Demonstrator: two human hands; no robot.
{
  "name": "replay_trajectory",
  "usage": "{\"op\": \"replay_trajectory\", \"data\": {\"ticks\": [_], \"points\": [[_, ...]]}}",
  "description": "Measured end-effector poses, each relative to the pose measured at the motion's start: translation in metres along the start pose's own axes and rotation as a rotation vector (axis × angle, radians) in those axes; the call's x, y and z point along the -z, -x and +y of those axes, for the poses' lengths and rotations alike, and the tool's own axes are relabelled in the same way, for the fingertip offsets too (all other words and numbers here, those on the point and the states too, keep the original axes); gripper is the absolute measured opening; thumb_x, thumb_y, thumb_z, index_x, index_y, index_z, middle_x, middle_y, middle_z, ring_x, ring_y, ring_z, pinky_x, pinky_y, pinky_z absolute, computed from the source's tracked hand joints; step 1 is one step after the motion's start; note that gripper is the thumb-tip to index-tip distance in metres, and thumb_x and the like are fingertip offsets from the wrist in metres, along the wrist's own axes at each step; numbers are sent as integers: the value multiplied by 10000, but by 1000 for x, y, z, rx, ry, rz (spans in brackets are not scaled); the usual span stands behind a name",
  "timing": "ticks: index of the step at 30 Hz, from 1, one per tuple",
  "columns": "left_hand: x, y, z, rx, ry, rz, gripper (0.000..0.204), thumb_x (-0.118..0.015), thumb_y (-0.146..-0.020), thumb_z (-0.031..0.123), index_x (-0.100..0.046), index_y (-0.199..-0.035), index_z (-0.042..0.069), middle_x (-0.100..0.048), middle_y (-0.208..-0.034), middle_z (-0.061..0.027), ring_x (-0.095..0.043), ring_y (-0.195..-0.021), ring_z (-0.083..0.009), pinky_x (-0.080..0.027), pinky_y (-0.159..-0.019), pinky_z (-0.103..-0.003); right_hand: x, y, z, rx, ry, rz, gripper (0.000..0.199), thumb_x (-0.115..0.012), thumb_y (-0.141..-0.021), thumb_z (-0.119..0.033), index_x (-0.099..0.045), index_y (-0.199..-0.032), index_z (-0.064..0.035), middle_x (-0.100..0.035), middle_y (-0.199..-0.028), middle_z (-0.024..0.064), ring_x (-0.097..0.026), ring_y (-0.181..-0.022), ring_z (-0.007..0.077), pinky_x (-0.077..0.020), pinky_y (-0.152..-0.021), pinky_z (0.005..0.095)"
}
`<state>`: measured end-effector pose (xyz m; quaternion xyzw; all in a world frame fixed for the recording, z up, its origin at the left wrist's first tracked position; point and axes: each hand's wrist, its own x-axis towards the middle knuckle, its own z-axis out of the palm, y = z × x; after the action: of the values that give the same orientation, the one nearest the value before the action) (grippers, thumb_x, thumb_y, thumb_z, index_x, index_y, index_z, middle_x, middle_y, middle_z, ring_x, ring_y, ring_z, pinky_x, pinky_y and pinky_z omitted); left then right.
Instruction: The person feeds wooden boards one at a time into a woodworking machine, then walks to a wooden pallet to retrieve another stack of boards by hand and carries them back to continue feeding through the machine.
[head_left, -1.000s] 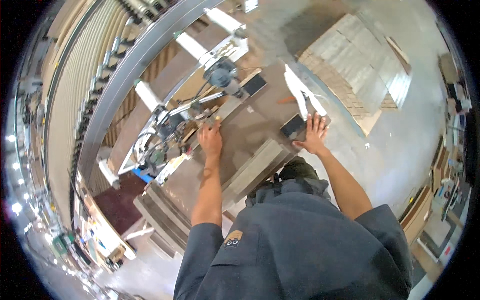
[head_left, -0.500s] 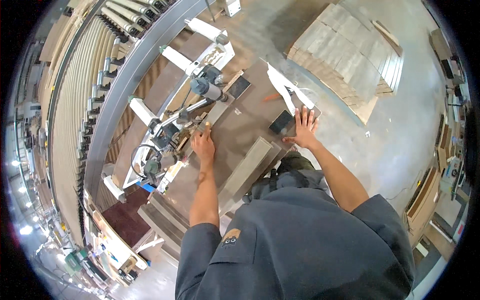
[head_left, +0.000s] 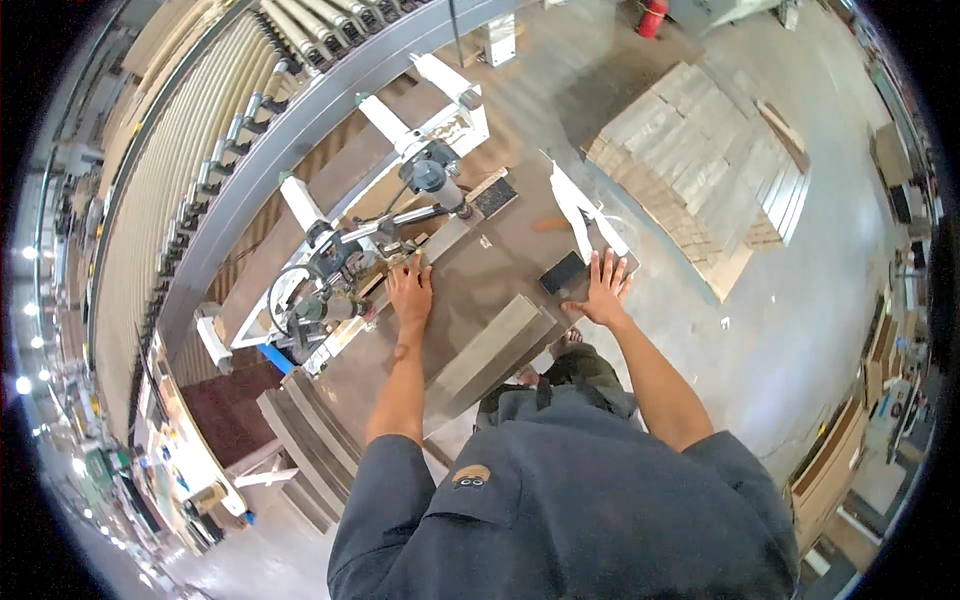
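I stand at a brown work table (head_left: 500, 260) under a drilling machine (head_left: 345, 275). My left hand (head_left: 410, 293) lies flat on the table, fingers up against the machine's clamp and a pale wooden strip (head_left: 440, 245). My right hand (head_left: 603, 290) rests spread open near the table's right corner, beside a small dark block (head_left: 563, 272). A long pale board (head_left: 487, 347) lies on the table between my arms. Neither hand grips anything.
A roller conveyor (head_left: 200, 130) curves along the left behind the machine. Stacked pale boards (head_left: 700, 160) sit on the floor at the right. Grey panels (head_left: 310, 450) are stacked low left of me. White strips (head_left: 575, 205) lie at the table's far corner.
The view has shifted a little; both hands stay pressed on the table in about the same places, the left by the machine, the right at the corner.
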<state>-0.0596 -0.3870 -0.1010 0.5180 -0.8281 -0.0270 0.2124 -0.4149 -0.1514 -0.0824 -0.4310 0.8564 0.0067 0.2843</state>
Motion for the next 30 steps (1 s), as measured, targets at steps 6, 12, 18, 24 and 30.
{"op": "replay_trajectory", "data": {"ticks": [6,12,18,24,30], "points": [[12,17,5,99,-55,40,516,-755,-933,344,-647,-1392,135,-578,-1421,-137,-515,-1326,-356,-363,-1124,-527,-10,-8,0,33,58,9,1550,-810,-646,-834,100,-1708,-167,185,-1765,190,195,-1589,511,66,-1217,741],[29,4,13,191,-3,-76,658,-846,-827,348,-632,-1404,115,-569,-1450,-118,-496,-1364,-351,-333,-1153,-533,-15,-7,5,35,4,12,1547,-843,-643,-795,98,-1708,-184,197,-1766,174,232,-1580,509,112,-1208,724],[25,9,7,207,26,-187,747,-898,-755,378,-633,-1391,87,-610,-1373,-128,-509,-1361,-328,-358,-1119,-522,-26,-17,17,28,38,45,1526,-824,-655,-813,117,-1707,-232,210,-1767,153,215,-1580,521,49,-1211,749],[58,39,4,80,24,-215,626,-877,-777,323,-656,-1311,81,-616,-1205,-136,-591,-1214,-345,-479,-1010,-495,-28,-30,21,47,138,53,1535,-820,-654,-823,118,-1706,-214,171,-1771,169,155,-1587,533,-16,-1213,764],[186,84,11,83,92,-169,552,-837,-809,304,-662,-1284,84,-614,-1215,-161,-592,-1204,-372,-498,-1025,-493,-36,-39,42,33,101,50,1548,-798,-646,-860,134,-1703,-220,218,-1764,153,243,-1574,510,73,-1185,781]]}}
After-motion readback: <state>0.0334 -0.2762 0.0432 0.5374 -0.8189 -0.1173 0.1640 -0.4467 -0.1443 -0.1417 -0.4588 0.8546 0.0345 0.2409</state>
